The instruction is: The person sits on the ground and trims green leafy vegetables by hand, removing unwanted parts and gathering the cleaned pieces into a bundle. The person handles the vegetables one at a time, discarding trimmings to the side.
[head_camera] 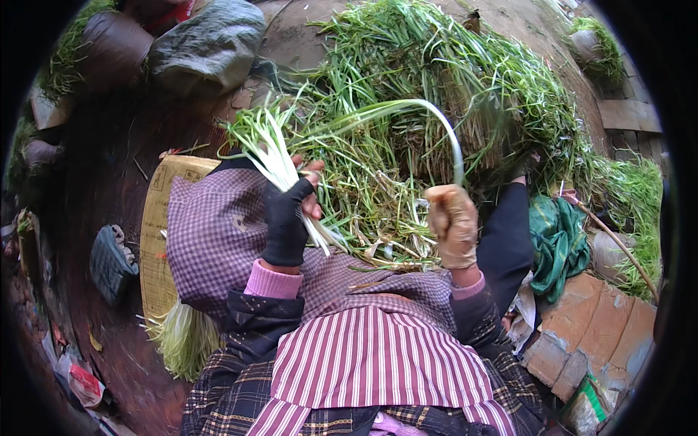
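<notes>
My left hand [290, 212], in a black fingerless glove, holds a bunch of leafy stalks with white stems [279, 147], their white ends pointing down towards my lap. To its right, my right hand [452, 226], in a tan glove, is closed on one long stalk [450, 128] that arches up and over to the left, its thin green end trailing near the bunch. Beneath and between both hands lie loose trimmed leaves and stems [376, 201]. Beyond them rises a large heap of green leafy stalks [436, 65].
A yellow printed sack or board [155, 234] lies at my left, with a pale leafy bundle [188, 338] by its lower end. Bundled green netting [559, 245], a thin stick [621, 248] and flattened cardboard [597, 321] are at my right. A grey sack [207, 46] stands at upper left.
</notes>
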`<state>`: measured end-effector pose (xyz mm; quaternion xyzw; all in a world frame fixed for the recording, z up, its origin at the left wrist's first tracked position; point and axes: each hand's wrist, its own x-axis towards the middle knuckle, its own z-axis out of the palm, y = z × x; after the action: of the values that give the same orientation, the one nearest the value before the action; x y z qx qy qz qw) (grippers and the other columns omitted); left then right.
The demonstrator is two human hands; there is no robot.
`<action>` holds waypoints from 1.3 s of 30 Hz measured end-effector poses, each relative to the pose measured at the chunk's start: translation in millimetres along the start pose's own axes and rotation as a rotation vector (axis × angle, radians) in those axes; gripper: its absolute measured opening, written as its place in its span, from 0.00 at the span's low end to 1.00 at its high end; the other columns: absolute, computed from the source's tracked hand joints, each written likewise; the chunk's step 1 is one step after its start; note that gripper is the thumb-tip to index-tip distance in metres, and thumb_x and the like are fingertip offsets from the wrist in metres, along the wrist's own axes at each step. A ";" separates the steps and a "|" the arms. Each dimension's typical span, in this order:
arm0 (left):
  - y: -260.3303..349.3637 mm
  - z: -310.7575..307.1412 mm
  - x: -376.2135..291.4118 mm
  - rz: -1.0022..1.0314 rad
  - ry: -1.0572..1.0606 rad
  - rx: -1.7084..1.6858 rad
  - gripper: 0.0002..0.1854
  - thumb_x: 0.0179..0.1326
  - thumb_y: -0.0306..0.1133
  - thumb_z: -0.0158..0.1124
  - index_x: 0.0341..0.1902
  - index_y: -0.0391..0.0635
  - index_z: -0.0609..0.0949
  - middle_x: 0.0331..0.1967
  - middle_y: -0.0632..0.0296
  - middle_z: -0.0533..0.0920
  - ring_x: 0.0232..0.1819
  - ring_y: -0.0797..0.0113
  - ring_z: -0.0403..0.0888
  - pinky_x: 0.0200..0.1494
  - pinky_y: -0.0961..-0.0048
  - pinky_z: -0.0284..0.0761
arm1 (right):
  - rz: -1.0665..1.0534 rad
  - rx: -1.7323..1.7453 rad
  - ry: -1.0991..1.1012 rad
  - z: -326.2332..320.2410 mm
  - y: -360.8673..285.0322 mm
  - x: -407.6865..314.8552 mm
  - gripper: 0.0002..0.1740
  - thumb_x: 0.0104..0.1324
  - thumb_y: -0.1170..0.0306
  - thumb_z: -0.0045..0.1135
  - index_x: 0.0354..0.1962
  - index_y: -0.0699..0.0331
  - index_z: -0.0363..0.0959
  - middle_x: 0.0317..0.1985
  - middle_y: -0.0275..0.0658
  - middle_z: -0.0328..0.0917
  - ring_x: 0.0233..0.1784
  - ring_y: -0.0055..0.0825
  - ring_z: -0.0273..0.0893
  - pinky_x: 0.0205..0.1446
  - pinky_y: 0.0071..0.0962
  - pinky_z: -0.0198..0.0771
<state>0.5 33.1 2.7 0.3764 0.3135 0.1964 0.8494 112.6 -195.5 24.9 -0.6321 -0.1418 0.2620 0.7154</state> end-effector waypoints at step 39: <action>24.2 -14.9 -8.2 -0.061 -0.055 -0.406 0.12 0.65 0.28 0.55 0.51 0.51 0.72 0.20 0.68 0.67 0.16 0.76 0.65 0.19 0.76 0.66 | 0.627 -0.598 -0.424 -8.6 101.9 33.9 0.07 0.68 0.66 0.53 0.35 0.59 0.76 0.23 0.32 0.74 0.23 0.16 0.70 0.29 0.25 0.71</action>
<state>-18.0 51.6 16.5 0.1927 0.2555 0.2192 0.9217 125.2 -177.4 -80.6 -0.7550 -0.1563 0.5357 0.3443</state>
